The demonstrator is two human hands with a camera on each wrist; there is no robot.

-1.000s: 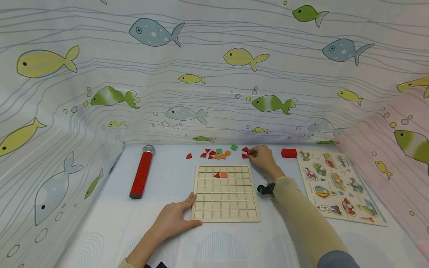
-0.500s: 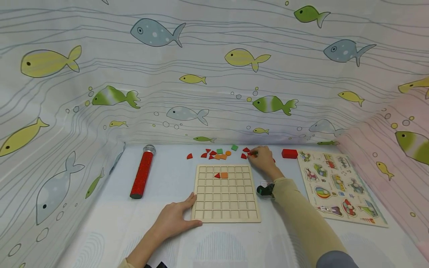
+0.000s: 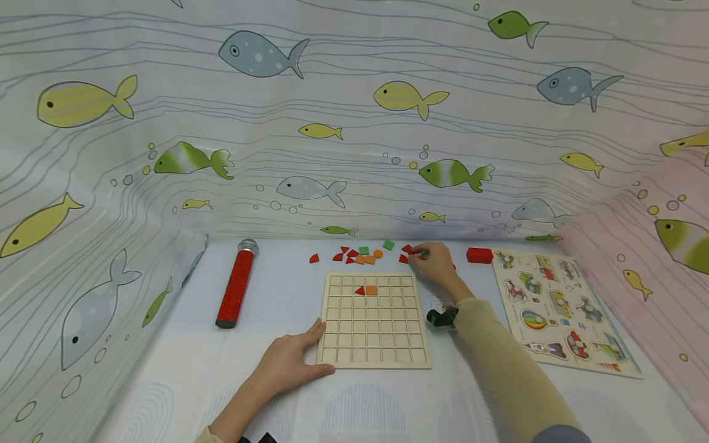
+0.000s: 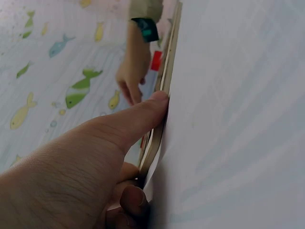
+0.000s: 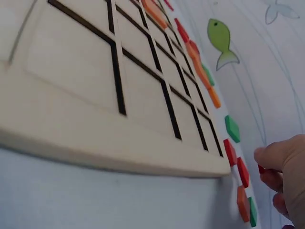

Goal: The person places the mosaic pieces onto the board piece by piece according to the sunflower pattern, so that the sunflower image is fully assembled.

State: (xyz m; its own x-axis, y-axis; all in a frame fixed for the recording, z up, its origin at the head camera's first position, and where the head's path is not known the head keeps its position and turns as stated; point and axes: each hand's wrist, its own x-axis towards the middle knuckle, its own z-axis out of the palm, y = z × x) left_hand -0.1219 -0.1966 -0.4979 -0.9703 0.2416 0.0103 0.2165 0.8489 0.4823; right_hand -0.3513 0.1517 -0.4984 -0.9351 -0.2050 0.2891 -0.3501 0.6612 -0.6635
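A wooden grid board (image 3: 373, 355) lies on the table, with a red triangle (image 3: 359, 290) and an orange square (image 3: 371, 290) set in its second row. My left hand (image 3: 288, 366) rests flat at the board's near left corner. In the left wrist view its thumb (image 4: 138, 117) lies against the board's edge (image 4: 164, 95). My right hand (image 3: 434, 263) reaches past the board's far right corner into a row of loose red, green and orange pieces (image 3: 362, 254). In the right wrist view its fingers (image 5: 274, 160) pinch a small red piece (image 5: 261, 168).
A red glitter cylinder (image 3: 235, 286) lies left of the board. A red block (image 3: 479, 255) and an animal peg puzzle (image 3: 559, 307) sit to the right. Fish-print cloth walls (image 3: 354, 123) close in the table on three sides.
My right hand has shifted very slightly among the loose pieces. The left hand and the board have stayed put.
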